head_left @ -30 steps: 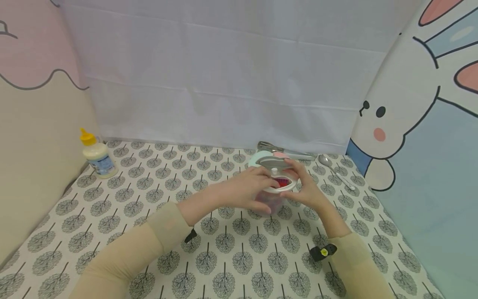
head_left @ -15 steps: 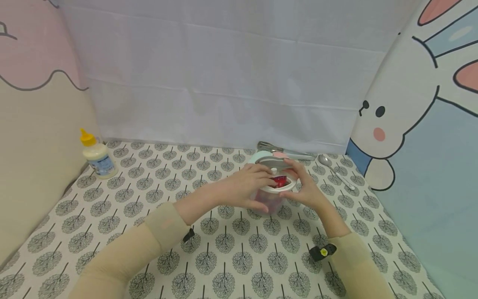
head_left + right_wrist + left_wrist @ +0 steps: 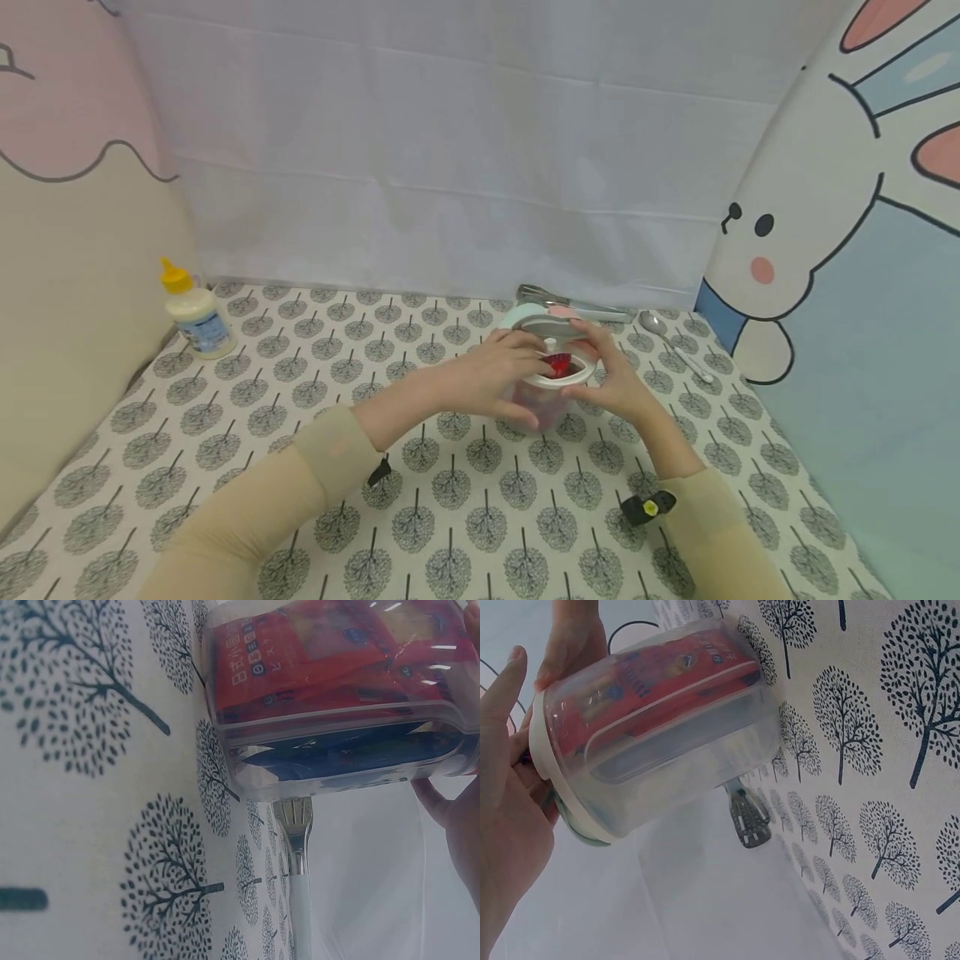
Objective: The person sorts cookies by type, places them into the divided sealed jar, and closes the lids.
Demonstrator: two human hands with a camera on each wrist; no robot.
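A clear plastic canister [image 3: 542, 407] with a white rim and a raised flip lid [image 3: 542, 319] stands toward the back right of the table. Through its wall a red snack packet [image 3: 315, 664] shows, along with a blue packet [image 3: 360, 750]. A red wrapper piece [image 3: 557, 364] appears in the mouth. The left hand [image 3: 491, 375] reaches over the rim, its fingertips at this red piece and its thumb held away outside. The right hand [image 3: 618, 383] grips the canister at the top, fingers by the lid and thumb at the rim.
Behind the canister lie a slotted utensil [image 3: 296, 825] and a white-handled tool [image 3: 600, 313]. To its right is a spoon [image 3: 675, 346]. A glue bottle [image 3: 198, 312] with a yellow cap stands at the back left, near the wall [image 3: 450, 167].
The red piece has come up higher in the canister's mouth, and the left hand has drawn back slightly to the left. The right hand keeps its place.
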